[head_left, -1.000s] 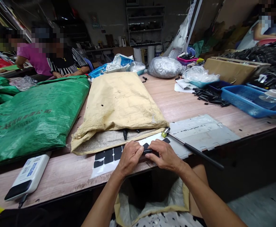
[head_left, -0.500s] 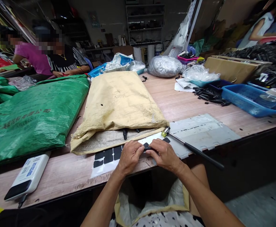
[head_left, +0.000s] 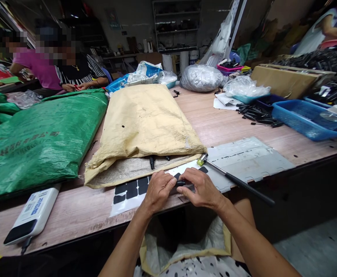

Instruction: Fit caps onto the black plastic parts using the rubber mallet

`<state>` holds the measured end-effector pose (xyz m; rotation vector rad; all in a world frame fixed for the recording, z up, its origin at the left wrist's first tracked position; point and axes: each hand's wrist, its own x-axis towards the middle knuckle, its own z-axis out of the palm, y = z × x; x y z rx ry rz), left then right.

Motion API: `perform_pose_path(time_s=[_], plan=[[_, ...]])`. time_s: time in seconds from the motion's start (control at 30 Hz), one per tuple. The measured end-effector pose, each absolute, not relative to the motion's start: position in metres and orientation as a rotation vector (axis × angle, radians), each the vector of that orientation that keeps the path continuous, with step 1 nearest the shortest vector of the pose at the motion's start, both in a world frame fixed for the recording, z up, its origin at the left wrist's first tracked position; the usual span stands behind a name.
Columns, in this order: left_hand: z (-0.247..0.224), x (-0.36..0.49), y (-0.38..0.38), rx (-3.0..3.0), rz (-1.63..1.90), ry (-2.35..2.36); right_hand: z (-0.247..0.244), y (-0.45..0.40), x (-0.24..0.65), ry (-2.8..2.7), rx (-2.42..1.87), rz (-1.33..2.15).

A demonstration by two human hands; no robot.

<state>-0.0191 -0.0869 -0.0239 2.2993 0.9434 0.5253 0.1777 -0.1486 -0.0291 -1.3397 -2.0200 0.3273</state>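
Observation:
My left hand (head_left: 160, 190) is closed around a small black tubular piece (head_left: 180, 183), whose free end sticks out to the right past the thumb. My right hand (head_left: 200, 187) is beside that end, thumb and index finger parted around it, and I see a gap there. Under both hands lies a white sheet with black stickers (head_left: 132, 189). A hammer (head_left: 231, 179) with a yellow-tipped head and black handle rests just right of my right hand. Beyond them, a yellow woven sack (head_left: 148, 119) has its mouth towards me, with black pieces (head_left: 152, 162) poking out.
On the left are a green sack (head_left: 44, 138) and a white power bank (head_left: 32, 215) with a cable. A grey board (head_left: 251, 156) lies right; a blue tray (head_left: 309, 119) and black parts (head_left: 260, 117) stand beyond. An open sack (head_left: 185, 257) is on my lap. Co-workers sit at the back.
My right thumb and fingers have loosened from the black tubular piece, baring more of its end. My left hand keeps its hold in the same spot.

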Motion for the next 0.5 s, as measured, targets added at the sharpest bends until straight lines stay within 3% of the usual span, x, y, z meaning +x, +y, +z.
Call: perform_pose_path(time_s=[0.5], plan=[[-0.0250,-0.0181,-0.0880,2.386,0.500,0.883,-0.0325,-0.1496,0.1783,-2.163,-1.334,0.216]])
